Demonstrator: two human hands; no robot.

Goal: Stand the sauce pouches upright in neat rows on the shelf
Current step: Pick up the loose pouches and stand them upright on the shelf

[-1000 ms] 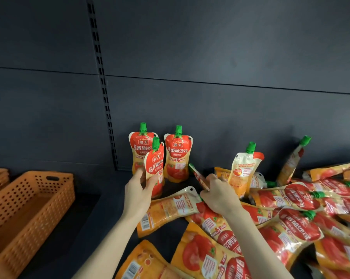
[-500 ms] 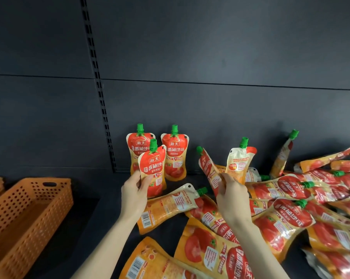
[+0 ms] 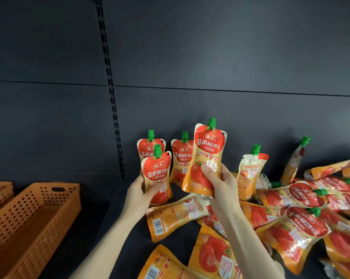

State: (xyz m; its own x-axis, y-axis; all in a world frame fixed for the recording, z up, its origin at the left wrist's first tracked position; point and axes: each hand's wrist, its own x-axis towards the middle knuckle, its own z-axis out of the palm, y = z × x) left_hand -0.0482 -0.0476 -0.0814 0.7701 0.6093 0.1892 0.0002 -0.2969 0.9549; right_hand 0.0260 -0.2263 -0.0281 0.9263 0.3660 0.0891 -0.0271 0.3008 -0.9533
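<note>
Progress in the head view is slight. Two back pouches (image 3: 150, 147) stand upright against the dark back panel (image 3: 210, 57) at centre frame. A third, the front pouch (image 3: 157, 176), appears to rest on the shelf (image 3: 178, 238) just ahead of them, with the left hand (image 3: 138, 195) curled round its lower body. The right hand (image 3: 220, 184) grips a raised pouch (image 3: 207, 156) by its lower half, thumb on the printed tomato. It is held upright above the shelf, right of the standing group, and is not yet set down.

Most of the job looks undone: the heap (image 3: 303, 196) lies flat and overlapping across the right and lower frame, with a few pouches leaning on the panel. Pouches are glossy flexible film in red and orange, flat-bodied with rounded shoulders and ribbed green screw caps. At lower left sits a perforated orange plastic basket (image 3: 29, 218).
</note>
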